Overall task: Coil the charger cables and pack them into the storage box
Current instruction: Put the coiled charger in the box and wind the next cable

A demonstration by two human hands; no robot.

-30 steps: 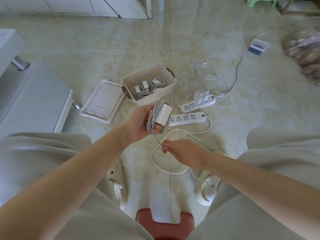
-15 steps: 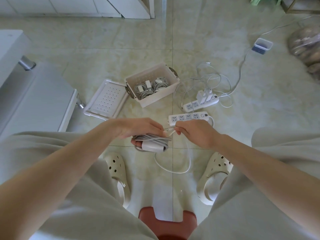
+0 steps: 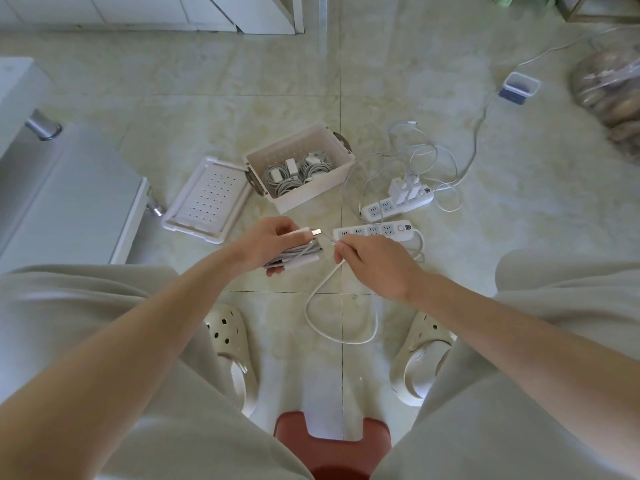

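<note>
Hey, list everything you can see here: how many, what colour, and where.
storage box: 1, white, floor centre
coiled chargers: several, white-grey, inside box
lid: 1, white, floor, left of box
power strips: 2, white, floor, right of box
adapters: few, white, plugged into far strip
loose cables: tangle, white, around far strip
tub: 1, clear and blue, far right
bag: 1, clear, right edge
stool: 1, red, bottom centre
clogs: 2, cream, on feet
charger cable: 1, white, partly coiled, between grips
left grip: 1, holds coil
right grip: 1, pinches loose cable
</note>
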